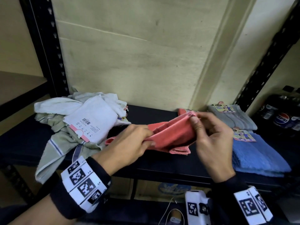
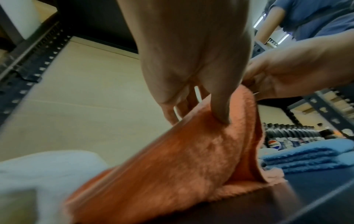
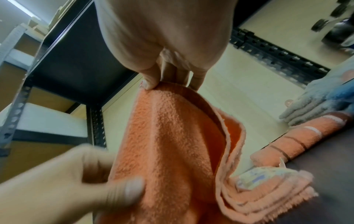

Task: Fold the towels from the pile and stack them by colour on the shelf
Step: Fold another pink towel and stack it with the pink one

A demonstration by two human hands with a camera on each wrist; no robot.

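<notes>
A coral-orange towel (image 1: 170,135) (image 2: 172,166) (image 3: 172,136) hangs doubled over just above the dark shelf board (image 1: 146,114). My left hand (image 1: 142,137) (image 2: 210,115) pinches its left end between thumb and fingers. My right hand (image 1: 196,120) (image 3: 172,81) pinches the upper right corner, thumb in front. The towel's lower edge touches the board. A loose pile of white and pale green towels (image 1: 78,120) lies at the left. Folded stacks sit at the right: grey (image 1: 233,117), blue (image 1: 256,156) and, behind my right hand, another orange towel (image 3: 298,139).
Black perforated shelf uprights (image 1: 50,46) rise at both sides against a cream wall. Dark soda bottles (image 1: 282,114) stand at the far right. Paper labels (image 1: 243,135) lie on the grey and blue stacks. Boxes and a cable show below the shelf.
</notes>
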